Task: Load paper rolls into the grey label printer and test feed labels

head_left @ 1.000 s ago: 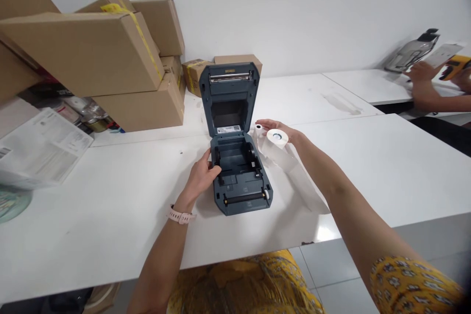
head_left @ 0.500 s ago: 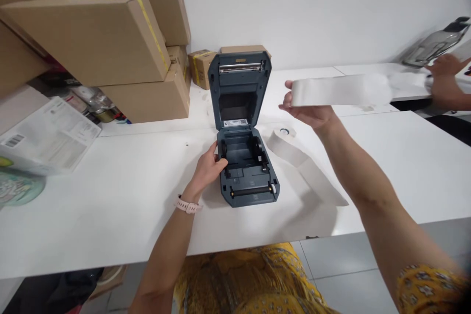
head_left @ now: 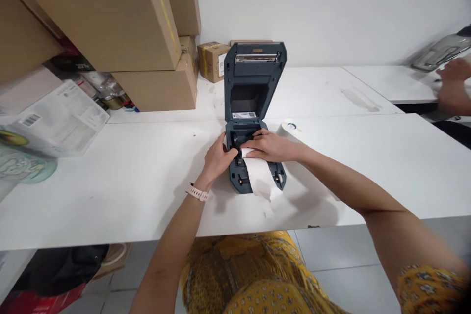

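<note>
A dark blue-grey label printer stands on the white table with its lid raised. My right hand is closed over a white paper roll inside the printer's bay. From the roll a loose strip of paper runs over the printer's front edge onto the table. My left hand grips the printer's left side, its thumb at the black roll holder inside. Just right of the printer lies another white roll, partly hidden behind my right forearm.
Cardboard boxes are stacked at the back left, beside a white box and a green container. At the far right are a clear bottle and another person's hand.
My right hand has come down and left, bringing the white paper into the printer. My left hand remains on the printer's left side. The view has shifted slightly.
</note>
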`<state>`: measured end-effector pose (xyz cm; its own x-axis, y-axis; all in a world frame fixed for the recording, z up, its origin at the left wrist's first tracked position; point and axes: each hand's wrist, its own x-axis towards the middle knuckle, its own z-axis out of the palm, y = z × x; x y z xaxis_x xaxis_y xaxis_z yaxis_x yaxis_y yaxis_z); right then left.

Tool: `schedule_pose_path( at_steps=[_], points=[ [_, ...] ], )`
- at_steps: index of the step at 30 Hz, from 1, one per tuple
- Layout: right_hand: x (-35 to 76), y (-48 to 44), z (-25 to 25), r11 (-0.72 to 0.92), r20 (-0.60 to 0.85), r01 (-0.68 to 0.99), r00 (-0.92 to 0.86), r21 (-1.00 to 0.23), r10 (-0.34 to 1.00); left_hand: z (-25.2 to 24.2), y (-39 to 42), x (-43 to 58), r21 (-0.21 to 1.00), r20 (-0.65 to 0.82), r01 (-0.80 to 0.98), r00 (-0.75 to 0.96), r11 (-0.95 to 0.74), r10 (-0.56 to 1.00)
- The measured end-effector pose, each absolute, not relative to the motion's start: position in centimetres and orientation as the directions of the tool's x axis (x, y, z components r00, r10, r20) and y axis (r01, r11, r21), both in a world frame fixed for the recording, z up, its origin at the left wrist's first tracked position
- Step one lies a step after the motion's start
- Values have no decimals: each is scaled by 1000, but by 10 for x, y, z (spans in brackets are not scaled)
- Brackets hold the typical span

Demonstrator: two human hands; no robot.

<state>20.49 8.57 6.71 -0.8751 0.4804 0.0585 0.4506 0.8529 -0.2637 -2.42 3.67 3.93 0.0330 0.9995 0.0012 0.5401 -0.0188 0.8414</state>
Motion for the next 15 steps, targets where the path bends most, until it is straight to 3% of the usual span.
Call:
schedule_pose_path(
  at_steps=[5,10,15],
  points=[
    [208,79,68,864,41,452,-881,-222,471,28,39,-23,952,22,304,91,-49,996],
    [215,68,64,876,93,419,-888,-240,450,23,41,-23,975,-53,223,117,26,992],
    [214,57,56,855,157,452,-853,-255,498,19,42,-15,993,-6,115,116,-8,993]
  ],
)
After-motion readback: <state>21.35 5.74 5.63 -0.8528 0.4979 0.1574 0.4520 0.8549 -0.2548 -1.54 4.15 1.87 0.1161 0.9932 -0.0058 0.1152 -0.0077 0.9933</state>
